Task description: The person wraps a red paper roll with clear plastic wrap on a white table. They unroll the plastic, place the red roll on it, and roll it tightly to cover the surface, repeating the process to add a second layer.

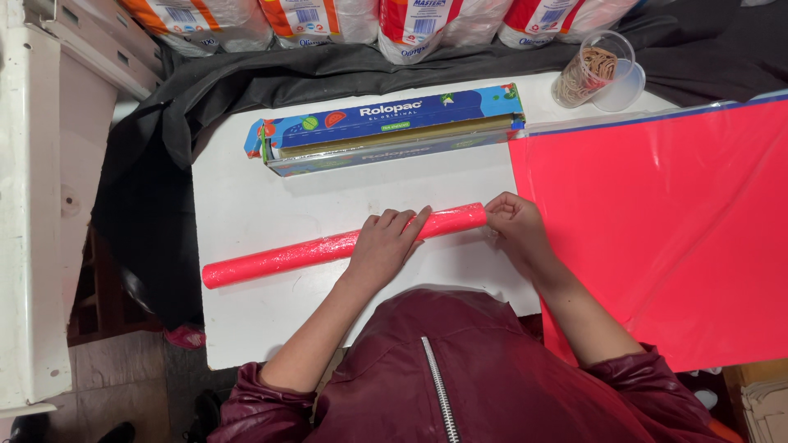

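**Desk:** What sat closest to the lens?

**Me:** A dark red zipped jacket (460, 385) at six o'clock, sleeves pushed up. From it I followed both arms out over the white table (246, 328). The left hand (386, 244) lay flat, fingers together, pressing down on the pink roll (312, 250). The right hand (513, 223) was pinched shut on that roll's end at about three o'clock. The roll lay slanted across the table's middle, its far end toward nine o'clock.

**Desk:** Any containers?

**Me:** A clear plastic cup (593, 70) lay tipped on its side at one o'clock, tan rubber bands inside it, I believe. A long blue film box (386, 127) stood open at twelve o'clock with a roll inside.

**Desk:** Packages?

**Me:** Along the top edge I saw a row of white plastic bags (328, 20) with orange and red printing, resting on black cloth (164, 123).

**Desk:** Anything crowding the work?

**Me:** A wide sheet of pink paper (673, 230) covered everything from two to four o'clock, just beside the right hand. White panelling (33, 205) ran down the nine o'clock side.
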